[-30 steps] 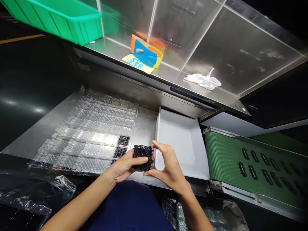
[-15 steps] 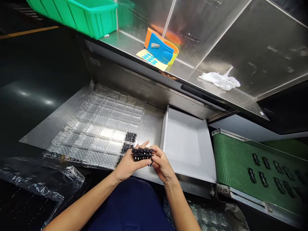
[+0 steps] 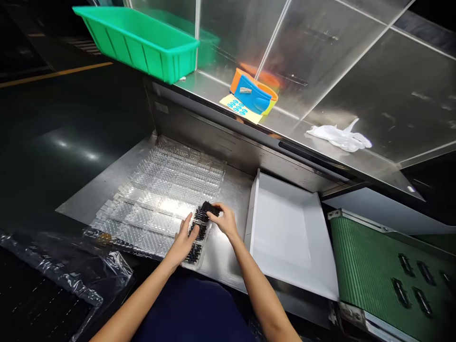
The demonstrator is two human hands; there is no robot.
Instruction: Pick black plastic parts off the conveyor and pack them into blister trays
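A clear plastic blister tray (image 3: 153,199) with rows of small pockets lies on the steel bench. Black plastic parts (image 3: 199,232) fill a few pockets at its near right corner. My left hand (image 3: 182,240) rests on that corner with fingers stretched out flat. My right hand (image 3: 224,221) is closed on a block of black parts (image 3: 209,208) and holds it down over the tray's right column. A white tray (image 3: 285,228) sits just right of my right hand.
A green conveyor belt (image 3: 384,270) carrying black parts runs at the right. On the upper steel shelf stand a green bin (image 3: 142,40), an orange and blue holder (image 3: 253,92) and a white glove (image 3: 340,137). Crumpled clear plastic (image 3: 60,270) lies at the lower left.
Both hands moved from in front of my body forward to the tray. The black block went from held between both hands to pressed down on the tray by the right hand alone.
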